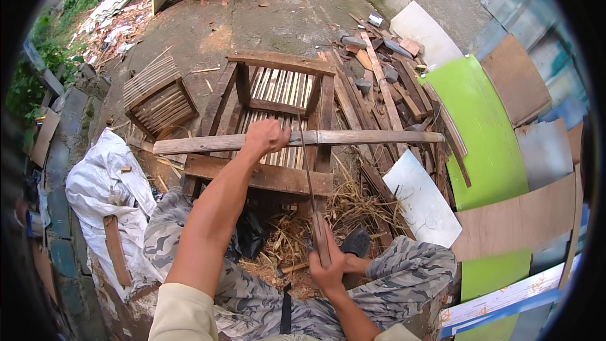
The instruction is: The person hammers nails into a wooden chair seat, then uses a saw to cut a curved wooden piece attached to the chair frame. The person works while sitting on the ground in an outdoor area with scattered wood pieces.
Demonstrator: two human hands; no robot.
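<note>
A long split bamboo pole [372, 137] lies crosswise over a dark wooden frame [278, 175] with pale slats. My left hand [268, 137] is closed round the pole near its middle, pressing it down on the frame. My right hand [328, 269] grips the wooden handle of a long-bladed tool [308, 173], low and near my body. Its thin blade points away from me and crosses the bamboo just right of my left hand. The blade shows almost edge-on, so I cannot tell whether it is a saw or a machete.
A small slatted crate [160, 96] stands left of the frame. Scrap timber [391, 82] is heaped at the right beside a green panel [483, 132]. A white sack [107, 173] lies at left, and dry shavings [284, 240] cover the ground between my legs.
</note>
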